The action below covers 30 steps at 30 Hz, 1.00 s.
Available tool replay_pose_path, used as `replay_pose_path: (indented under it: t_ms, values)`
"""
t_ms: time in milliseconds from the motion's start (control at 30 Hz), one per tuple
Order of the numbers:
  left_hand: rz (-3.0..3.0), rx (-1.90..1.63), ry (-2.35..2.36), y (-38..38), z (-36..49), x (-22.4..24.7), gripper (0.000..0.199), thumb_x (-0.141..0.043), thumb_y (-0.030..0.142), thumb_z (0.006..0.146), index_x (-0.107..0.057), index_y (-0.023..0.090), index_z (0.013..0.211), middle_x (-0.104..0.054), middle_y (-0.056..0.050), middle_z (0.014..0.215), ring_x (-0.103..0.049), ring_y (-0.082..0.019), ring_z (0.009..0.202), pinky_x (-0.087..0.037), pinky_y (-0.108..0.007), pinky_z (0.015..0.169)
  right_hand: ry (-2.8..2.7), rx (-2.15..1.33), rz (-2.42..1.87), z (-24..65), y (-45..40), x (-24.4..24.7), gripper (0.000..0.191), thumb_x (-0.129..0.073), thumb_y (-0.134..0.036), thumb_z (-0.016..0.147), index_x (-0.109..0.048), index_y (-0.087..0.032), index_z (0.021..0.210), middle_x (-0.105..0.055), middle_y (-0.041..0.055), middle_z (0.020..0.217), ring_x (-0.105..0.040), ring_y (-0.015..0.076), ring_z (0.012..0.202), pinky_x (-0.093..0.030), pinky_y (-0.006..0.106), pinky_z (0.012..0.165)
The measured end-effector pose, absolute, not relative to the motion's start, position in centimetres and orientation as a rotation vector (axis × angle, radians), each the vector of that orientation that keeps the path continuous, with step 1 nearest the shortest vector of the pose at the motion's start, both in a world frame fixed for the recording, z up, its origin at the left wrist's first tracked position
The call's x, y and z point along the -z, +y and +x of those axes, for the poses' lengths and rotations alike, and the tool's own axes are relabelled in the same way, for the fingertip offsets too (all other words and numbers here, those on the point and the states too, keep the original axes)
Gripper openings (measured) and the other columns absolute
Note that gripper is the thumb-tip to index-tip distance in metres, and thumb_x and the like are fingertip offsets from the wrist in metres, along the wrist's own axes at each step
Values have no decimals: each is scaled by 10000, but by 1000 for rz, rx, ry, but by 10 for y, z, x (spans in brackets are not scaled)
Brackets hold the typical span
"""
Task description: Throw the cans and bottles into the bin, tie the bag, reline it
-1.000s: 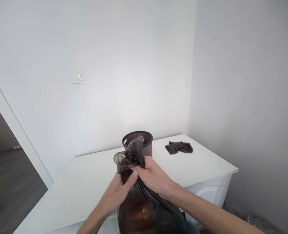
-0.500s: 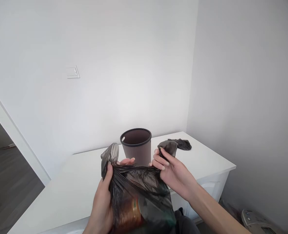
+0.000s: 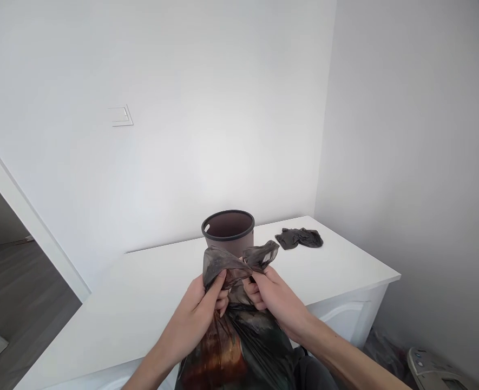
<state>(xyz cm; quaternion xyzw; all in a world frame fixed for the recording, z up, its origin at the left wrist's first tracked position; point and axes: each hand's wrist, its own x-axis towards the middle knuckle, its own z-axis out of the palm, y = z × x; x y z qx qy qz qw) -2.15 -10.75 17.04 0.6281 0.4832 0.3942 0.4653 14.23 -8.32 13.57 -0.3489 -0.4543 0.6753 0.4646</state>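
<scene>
A thin black plastic bag (image 3: 259, 341) hangs in front of me at the table's near edge, with something orange-brown and something dark green showing through it. My left hand (image 3: 204, 303) pinches one side of its gathered top, fingers curled. Close on the right, my right hand (image 3: 274, 295) grips the other side, its thumb and fingers closed on the plastic. Two loose flaps of the bag stick up above my hands, crossing between them. Behind the flaps stands a brown bin (image 3: 245, 241) with a dark rim, its lower part hidden.
The bin stands on a white table (image 3: 153, 298) against the wall. A crumpled black bag (image 3: 300, 238) lies at the back right of the tabletop. A grey device (image 3: 430, 371) sits low at the right. A light switch (image 3: 120, 115) is on the wall.
My hands have come together, drawing the bag's stretched opening into a narrow bunch. The flaps now cross between them. The view has shifted slightly.
</scene>
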Motion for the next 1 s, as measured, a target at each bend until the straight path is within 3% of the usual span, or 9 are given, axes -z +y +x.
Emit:
replay_pose_path:
  t_ms: [100, 200, 300, 467, 633, 767, 900, 1000]
  values:
    - [1501, -932, 1194, -106, -28, -177, 489, -620, 633, 895, -376, 244, 728, -262, 69, 654, -326, -142, 617, -359, -283, 615, -1051, -1793, -876, 145, -85, -139, 269, -628, -368, 870, -415, -226, 788, -319, -53, 738, -214, 96, 607, -151, 235, 519]
    - [1543, -931, 1210, -105, -37, -182, 513, -583, 646, 911, -360, 242, 687, -290, 52, 661, -371, -156, 644, -394, -297, 658, -994, -1876, -784, 148, -85, -138, 219, -653, -347, 851, -487, -214, 799, -315, -37, 776, -241, 106, 633, -185, 241, 538]
    - [1569, -954, 1227, -105, -45, -186, 531, -552, 668, 920, -355, 240, 675, -315, 39, 670, -409, -166, 666, -415, -308, 690, -1037, -1865, -664, 147, -84, -135, 329, -682, -519, 884, -582, -208, 844, -281, -45, 749, -219, 119, 635, -195, 252, 543]
    - [1612, -1015, 1223, -101, -45, -191, 479, -549, 600, 936, -350, 242, 689, -270, 54, 667, -322, -142, 610, -352, -281, 599, -1133, -1767, -639, 133, -76, -136, 500, -639, -714, 877, -573, -218, 882, -226, -81, 678, -152, 111, 597, -148, 257, 517]
    - [1961, -910, 1308, -79, -43, -188, 256, -503, 291, 897, -398, 230, 672, -391, 32, 653, -297, -147, 622, -266, -280, 567, -1376, -1575, -770, 102, -56, -133, 422, -571, -532, 940, -368, -244, 709, -297, -84, 596, -202, 99, 545, -166, 266, 515]
    - [2056, -931, 1348, -62, -57, -190, 193, -490, 222, 841, -406, 232, 667, -426, 31, 648, -319, -151, 620, -263, -275, 570, -1294, -1493, -888, 80, -39, -131, 331, -519, -422, 930, -323, -255, 721, -320, -83, 622, -246, 101, 543, -202, 265, 514]
    - [2003, -1095, 1383, -56, -80, -205, 198, -495, 263, 877, -478, 228, 683, -426, 30, 645, -338, -153, 603, -269, -265, 554, -1253, -1569, -819, 67, -34, -136, 232, -566, -360, 868, -370, -259, 793, -339, -94, 638, -278, 101, 537, -234, 254, 498]
    - [2055, -1094, 1326, -55, -91, -220, 172, -510, 223, 852, -516, 225, 680, -503, 13, 680, -403, -163, 625, -323, -265, 564, -1418, -1553, -709, 57, -37, -145, 242, -661, -261, 784, -502, -250, 967, -486, -70, 713, -446, 124, 617, -368, 257, 543]
